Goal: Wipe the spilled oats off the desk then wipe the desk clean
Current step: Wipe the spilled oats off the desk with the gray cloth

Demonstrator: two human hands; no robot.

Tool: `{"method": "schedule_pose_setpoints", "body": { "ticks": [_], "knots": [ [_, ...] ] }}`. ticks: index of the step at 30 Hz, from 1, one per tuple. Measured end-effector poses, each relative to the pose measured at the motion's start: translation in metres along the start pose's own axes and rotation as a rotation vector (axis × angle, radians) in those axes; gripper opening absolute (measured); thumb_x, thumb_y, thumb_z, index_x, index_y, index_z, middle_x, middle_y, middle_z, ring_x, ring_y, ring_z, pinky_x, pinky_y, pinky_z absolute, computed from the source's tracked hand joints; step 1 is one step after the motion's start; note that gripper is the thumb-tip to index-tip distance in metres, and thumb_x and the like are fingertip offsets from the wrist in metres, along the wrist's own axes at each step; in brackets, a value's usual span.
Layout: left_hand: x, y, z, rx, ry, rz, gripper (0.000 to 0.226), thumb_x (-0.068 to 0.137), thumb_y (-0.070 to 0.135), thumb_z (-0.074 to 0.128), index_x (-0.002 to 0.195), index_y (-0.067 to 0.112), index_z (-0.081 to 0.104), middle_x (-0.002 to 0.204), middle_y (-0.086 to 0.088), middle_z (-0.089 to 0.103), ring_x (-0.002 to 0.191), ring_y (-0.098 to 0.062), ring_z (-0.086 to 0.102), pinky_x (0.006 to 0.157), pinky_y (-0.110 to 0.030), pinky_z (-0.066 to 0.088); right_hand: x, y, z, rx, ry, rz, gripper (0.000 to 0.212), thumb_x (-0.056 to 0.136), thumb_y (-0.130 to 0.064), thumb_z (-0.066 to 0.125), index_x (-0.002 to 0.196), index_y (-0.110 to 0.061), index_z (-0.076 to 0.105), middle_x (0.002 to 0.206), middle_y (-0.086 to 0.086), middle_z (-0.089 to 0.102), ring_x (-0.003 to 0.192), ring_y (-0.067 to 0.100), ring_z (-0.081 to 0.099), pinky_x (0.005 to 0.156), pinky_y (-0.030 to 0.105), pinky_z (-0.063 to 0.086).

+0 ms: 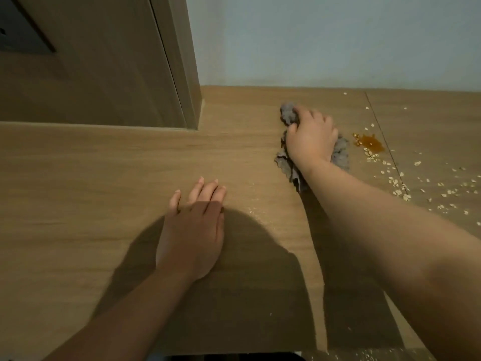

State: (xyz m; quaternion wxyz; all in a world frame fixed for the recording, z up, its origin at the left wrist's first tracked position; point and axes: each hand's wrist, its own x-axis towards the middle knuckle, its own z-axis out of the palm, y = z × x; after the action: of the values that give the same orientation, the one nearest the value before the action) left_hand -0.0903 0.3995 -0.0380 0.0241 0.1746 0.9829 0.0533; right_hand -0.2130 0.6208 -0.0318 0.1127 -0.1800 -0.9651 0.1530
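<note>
From the head view, the right hand (311, 136) covers most of the crumpled grey fuzzy cloth (287, 117), fingers closed over it and pressing it onto the light wooden desk (104, 178). The pale scattered oats (398, 183) lie right of that hand, around a small amber sticky patch (369, 143) (liquid unidentifiable). The left hand (194, 225) rests flat, empty, fingers spread, near and left.

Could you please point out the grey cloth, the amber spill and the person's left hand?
grey cloth (341, 152): head view, fluffy edge right of the wrist.
amber spill (371, 143): head view, middle of the puddle.
left hand (194, 230): head view, back of the hand.
</note>
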Motion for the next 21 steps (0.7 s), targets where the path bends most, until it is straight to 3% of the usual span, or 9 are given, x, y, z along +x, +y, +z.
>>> {"method": "schedule_pose_setpoints", "body": {
  "ticks": [2,5,9,16,18,21],
  "knots": [
    [0.0,-0.001,0.001,0.015,0.005,0.012,0.049,0.093,0.03,0.027,0.133,0.014,0.051,0.138,-0.005,0.052,0.131,-0.024,0.044,0.102,-0.051,0.039,0.03,-0.009,0.012,-0.021,0.004,0.047,0.045,0.095,-0.024,0.037,0.14,-0.023,0.039,0.14,0.004,0.045,0.126,0.027,0.036,0.103,0.04,0.026],
    [0.002,-0.003,0.003,0.031,0.003,0.011,0.05,0.094,0.032,0.027,0.134,0.013,0.049,0.138,-0.006,0.051,0.131,-0.025,0.045,0.102,-0.053,0.039,0.057,-0.019,0.018,-0.031,-0.069,-0.05,0.047,0.092,-0.022,0.037,0.139,-0.027,0.042,0.141,0.002,0.045,0.126,0.028,0.035,0.101,0.04,0.025],
    [0.002,-0.003,0.005,0.021,0.006,0.009,0.05,0.094,0.032,0.026,0.137,0.015,0.046,0.142,-0.005,0.047,0.134,-0.022,0.04,0.107,-0.05,0.031,0.045,-0.015,0.011,-0.009,-0.19,-0.313,0.044,0.091,-0.02,0.04,0.133,-0.031,0.048,0.141,-0.001,0.046,0.124,0.027,0.037,0.1,0.04,0.026],
    [0.002,-0.002,0.004,0.015,-0.005,0.003,0.051,0.093,0.031,0.027,0.136,0.014,0.048,0.141,-0.006,0.048,0.134,-0.023,0.04,0.106,-0.047,0.028,-0.096,0.022,-0.025,0.216,-0.349,-0.834,0.032,0.079,-0.026,0.045,0.101,-0.026,0.067,0.109,-0.008,0.064,0.101,0.019,0.054,0.081,0.036,0.037],
    [0.002,-0.002,0.004,0.006,0.004,0.01,0.051,0.093,0.031,0.027,0.136,0.014,0.049,0.141,-0.006,0.048,0.134,-0.023,0.041,0.105,-0.047,0.026,-0.093,0.026,-0.021,0.203,-0.303,-0.8,0.033,0.081,-0.026,0.045,0.107,-0.024,0.065,0.112,-0.005,0.063,0.104,0.02,0.052,0.083,0.035,0.035],
    [0.002,-0.002,0.005,0.004,0.028,0.015,0.05,0.093,0.031,0.027,0.135,0.014,0.049,0.141,-0.005,0.048,0.134,-0.022,0.04,0.105,-0.047,0.024,-0.034,0.011,-0.006,0.225,-0.063,-0.346,0.035,0.089,-0.019,0.046,0.122,-0.022,0.057,0.126,0.001,0.054,0.118,0.021,0.043,0.098,0.036,0.028]
  ]
}}
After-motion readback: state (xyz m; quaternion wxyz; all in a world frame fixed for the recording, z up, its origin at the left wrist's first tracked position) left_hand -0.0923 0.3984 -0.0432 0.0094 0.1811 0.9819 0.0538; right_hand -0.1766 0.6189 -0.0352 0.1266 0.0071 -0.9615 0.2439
